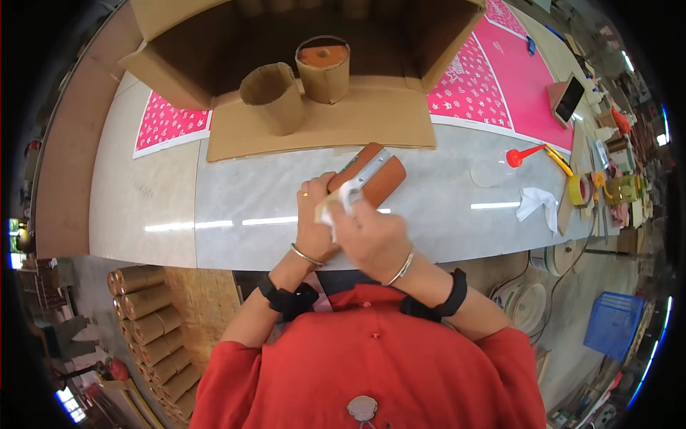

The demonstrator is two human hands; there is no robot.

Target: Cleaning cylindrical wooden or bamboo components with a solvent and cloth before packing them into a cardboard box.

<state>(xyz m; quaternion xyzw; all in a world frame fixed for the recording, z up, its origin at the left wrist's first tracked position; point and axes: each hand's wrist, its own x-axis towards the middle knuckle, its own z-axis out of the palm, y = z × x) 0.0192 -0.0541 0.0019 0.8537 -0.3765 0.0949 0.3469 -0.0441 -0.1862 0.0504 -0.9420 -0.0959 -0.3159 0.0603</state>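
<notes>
The right hand (375, 237) has its fingers clamped on a white cloth (346, 193) against a brown cylinder (386, 180), the left hand (313, 220) clasping its side, both forearms (437, 287) angled inward.

Two bare hands (375, 232) show, with two metal bracelets (406, 267) and one ring (305, 194). There are one reddish-brown cylinder (386, 182), two cardboard tubes (277, 104), one large cardboard box (386, 129), two white cloths (537, 207), one red-nozzled squeeze bottle (494, 170) and one blue crate (613, 325); stacked brown rolls (156, 325) overlap too much to count.
</notes>
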